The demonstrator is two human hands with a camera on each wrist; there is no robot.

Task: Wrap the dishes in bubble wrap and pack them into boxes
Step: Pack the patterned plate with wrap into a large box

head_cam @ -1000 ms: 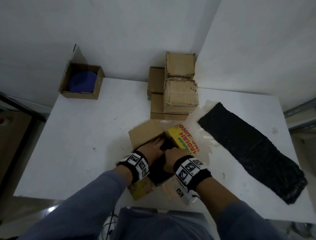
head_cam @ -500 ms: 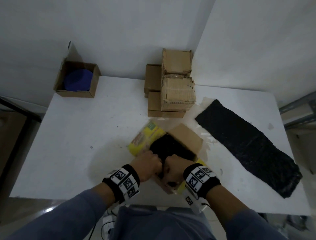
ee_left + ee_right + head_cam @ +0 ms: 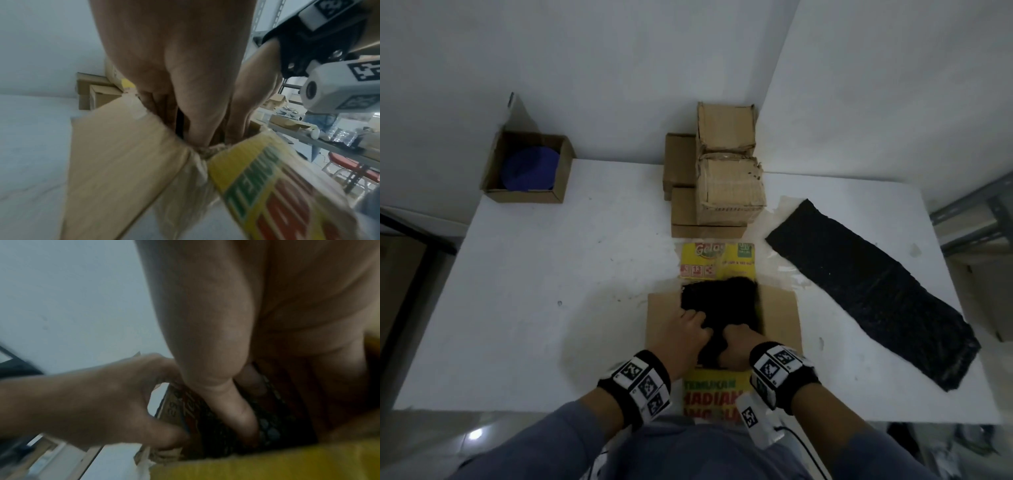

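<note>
Since half a second ago the open box has been turned on the bench: its printed yellow flaps now point straight away from and straight toward the person, where they lay diagonally before. The black bubble-wrapped dish sits inside this box, near the front edge of the bench. Left hand has its fingers curled over the box's near-left rim; right hand has its fingers curled down against the wrap inside. The bundle's long axis appears to run away from the person, though its shape is largely hidden. Judgement: seat the bundle low and level, pressing evenly, before folding flaps. A spare black bubble wrap sheet lies to the right, stacked boxes behind, and a box holding a blue dish far left.
</note>
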